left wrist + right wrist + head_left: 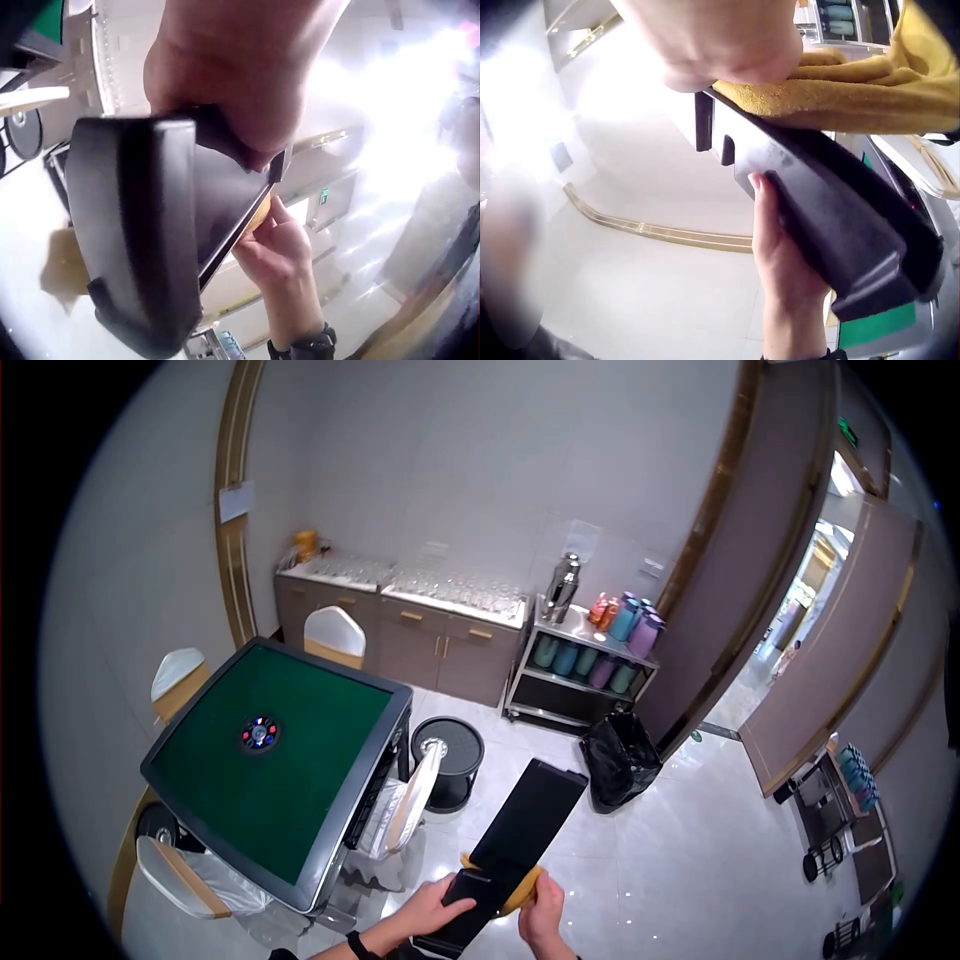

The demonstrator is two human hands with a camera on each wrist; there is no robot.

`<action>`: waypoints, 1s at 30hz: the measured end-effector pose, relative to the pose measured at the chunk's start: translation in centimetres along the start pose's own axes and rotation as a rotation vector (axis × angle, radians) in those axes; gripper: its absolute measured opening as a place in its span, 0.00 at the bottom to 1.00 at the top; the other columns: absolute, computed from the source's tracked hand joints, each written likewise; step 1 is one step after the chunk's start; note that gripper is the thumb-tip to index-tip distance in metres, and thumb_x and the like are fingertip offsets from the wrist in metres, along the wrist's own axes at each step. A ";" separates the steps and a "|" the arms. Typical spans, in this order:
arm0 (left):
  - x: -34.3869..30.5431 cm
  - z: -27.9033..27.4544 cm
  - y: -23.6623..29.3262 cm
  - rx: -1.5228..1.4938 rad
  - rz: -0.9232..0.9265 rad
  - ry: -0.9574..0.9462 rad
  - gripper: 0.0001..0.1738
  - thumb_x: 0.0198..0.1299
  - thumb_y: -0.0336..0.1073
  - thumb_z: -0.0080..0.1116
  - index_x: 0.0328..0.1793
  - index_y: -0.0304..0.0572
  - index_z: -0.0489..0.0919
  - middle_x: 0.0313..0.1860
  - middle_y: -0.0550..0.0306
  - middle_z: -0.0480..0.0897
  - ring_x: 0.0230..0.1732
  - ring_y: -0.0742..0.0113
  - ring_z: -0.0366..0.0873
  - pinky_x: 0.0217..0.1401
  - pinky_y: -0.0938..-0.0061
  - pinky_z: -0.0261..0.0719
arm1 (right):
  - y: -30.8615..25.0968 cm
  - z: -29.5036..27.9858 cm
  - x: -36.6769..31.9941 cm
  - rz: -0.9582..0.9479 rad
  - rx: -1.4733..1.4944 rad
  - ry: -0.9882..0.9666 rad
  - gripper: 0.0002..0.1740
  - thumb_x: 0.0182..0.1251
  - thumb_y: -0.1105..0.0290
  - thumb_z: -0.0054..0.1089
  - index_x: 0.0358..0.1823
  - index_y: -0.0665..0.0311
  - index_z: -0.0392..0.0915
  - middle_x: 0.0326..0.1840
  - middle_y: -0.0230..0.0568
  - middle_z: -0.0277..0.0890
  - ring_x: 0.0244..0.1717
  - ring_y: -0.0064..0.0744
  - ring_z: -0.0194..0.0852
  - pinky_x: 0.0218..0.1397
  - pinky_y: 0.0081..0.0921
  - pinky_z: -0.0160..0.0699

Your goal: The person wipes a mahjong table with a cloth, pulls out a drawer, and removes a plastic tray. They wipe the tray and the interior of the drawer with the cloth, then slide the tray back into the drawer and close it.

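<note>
In the head view my left hand (437, 910) grips a long black plastic piece (530, 810), its thumb over the upper face. The piece is held tilted above the floor, with a broad flat far part and a narrower near part. My right hand (543, 910) pinches a yellow cloth (522, 890) against the right edge; part of the cloth also shows at the left edge, the rest hidden beneath. The left wrist view shows the piece's thick, rounded end (142, 232). In the right wrist view the cloth (840, 101) is bunched along one long side.
A table with a green top (310, 760) and white-covered chairs stands at the left. Beyond are a round black stand (448, 745), a bin with a black bag (620, 760), a metal cart (570, 685) with flasks, and cabinets (450, 650) topped with glasses. A doorway opens at the right.
</note>
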State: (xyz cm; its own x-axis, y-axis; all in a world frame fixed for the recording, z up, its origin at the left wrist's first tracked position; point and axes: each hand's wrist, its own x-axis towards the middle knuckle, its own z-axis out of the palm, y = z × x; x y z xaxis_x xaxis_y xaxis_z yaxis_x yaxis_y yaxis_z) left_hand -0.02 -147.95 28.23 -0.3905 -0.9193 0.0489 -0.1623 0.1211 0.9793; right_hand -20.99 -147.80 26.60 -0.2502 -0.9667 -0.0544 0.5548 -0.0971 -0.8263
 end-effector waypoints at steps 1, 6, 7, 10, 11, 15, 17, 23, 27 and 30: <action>0.4 -1.6 -0.2 -0.015 0.046 0.006 0.26 0.62 0.45 0.62 0.60 0.34 0.74 0.46 0.43 0.85 0.48 0.52 0.85 0.52 0.66 0.79 | 0.6 -0.2 1.2 0.054 -0.138 -0.191 0.30 0.76 0.54 0.47 0.65 0.76 0.64 0.60 0.46 0.74 0.57 0.31 0.75 0.61 0.30 0.73; 2.2 -7.6 -1.2 -0.174 0.060 0.284 0.28 0.63 0.39 0.61 0.66 0.31 0.70 0.55 0.48 0.80 0.58 0.62 0.76 0.64 0.68 0.71 | 2.5 7.7 1.4 0.199 -0.114 -0.391 0.30 0.74 0.56 0.48 0.66 0.74 0.64 0.62 0.44 0.73 0.60 0.31 0.73 0.66 0.28 0.70; 2.8 -8.2 -1.6 -0.303 0.054 0.411 0.28 0.63 0.38 0.61 0.66 0.30 0.70 0.54 0.49 0.81 0.57 0.63 0.76 0.64 0.69 0.71 | 3.7 8.4 1.2 0.260 -0.397 -0.503 0.29 0.74 0.57 0.49 0.66 0.74 0.64 0.62 0.43 0.73 0.60 0.28 0.73 0.66 0.28 0.69; 3.7 -11.7 -1.4 -0.491 0.048 0.425 0.25 0.62 0.35 0.61 0.63 0.30 0.71 0.52 0.51 0.82 0.52 0.66 0.79 0.58 0.69 0.75 | 5.2 11.0 1.9 0.494 -0.473 -0.665 0.29 0.73 0.61 0.51 0.68 0.73 0.63 0.61 0.38 0.74 0.60 0.24 0.71 0.64 0.26 0.69; 3.7 -12.1 -1.1 -0.382 0.066 0.401 0.25 0.62 0.34 0.61 0.63 0.30 0.72 0.51 0.51 0.82 0.51 0.66 0.79 0.57 0.70 0.76 | 7.9 9.8 3.4 0.501 -0.392 -0.685 0.29 0.72 0.62 0.51 0.69 0.73 0.63 0.61 0.38 0.74 0.60 0.25 0.71 0.65 0.27 0.69; 3.9 -11.3 -3.9 -0.387 -0.052 0.457 0.22 0.61 0.32 0.62 0.60 0.33 0.73 0.49 0.52 0.82 0.48 0.66 0.80 0.55 0.70 0.78 | 8.8 11.0 7.1 0.662 -0.007 -0.823 0.36 0.71 0.58 0.56 0.73 0.71 0.56 0.69 0.42 0.66 0.69 0.29 0.64 0.71 0.28 0.63; 4.7 -11.6 -4.5 -0.677 -0.090 0.481 0.20 0.63 0.35 0.62 0.58 0.34 0.74 0.48 0.53 0.82 0.46 0.66 0.81 0.52 0.71 0.80 | 7.0 13.1 7.1 0.776 0.103 -0.836 0.43 0.69 0.56 0.59 0.76 0.68 0.50 0.73 0.42 0.61 0.70 0.30 0.63 0.72 0.30 0.61; 7.7 -13.5 -1.4 -0.366 0.004 0.435 0.17 0.61 0.34 0.62 0.53 0.31 0.78 0.44 0.52 0.84 0.43 0.67 0.81 0.49 0.72 0.80 | 10.3 9.3 9.6 0.995 -0.054 -0.957 0.39 0.69 0.55 0.60 0.74 0.65 0.55 0.68 0.33 0.65 0.64 0.20 0.63 0.65 0.22 0.64; 9.3 -12.6 -1.4 -0.236 -0.005 0.411 0.17 0.60 0.34 0.64 0.52 0.30 0.79 0.42 0.52 0.85 0.43 0.68 0.82 0.49 0.71 0.80 | 5.5 11.7 9.9 0.815 -0.349 -1.124 0.27 0.67 0.61 0.65 0.63 0.65 0.69 0.49 0.27 0.76 0.45 0.13 0.71 0.45 0.14 0.71; 10.2 -11.7 -0.3 -0.111 -0.047 0.466 0.18 0.61 0.36 0.65 0.52 0.30 0.79 0.43 0.52 0.86 0.45 0.68 0.82 0.50 0.71 0.80 | 0.3 13.2 10.8 0.756 -0.445 -1.062 0.21 0.67 0.67 0.64 0.58 0.65 0.72 0.43 0.26 0.78 0.41 0.12 0.73 0.39 0.15 0.73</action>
State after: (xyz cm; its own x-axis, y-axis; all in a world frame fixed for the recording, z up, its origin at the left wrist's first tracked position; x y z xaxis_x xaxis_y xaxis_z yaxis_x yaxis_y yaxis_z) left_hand 6.63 -161.76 30.68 0.0670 -0.9958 0.0626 -0.0626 0.0584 0.9963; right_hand -13.03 -161.38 33.22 0.8278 -0.4845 -0.2828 -0.0653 0.4173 -0.9064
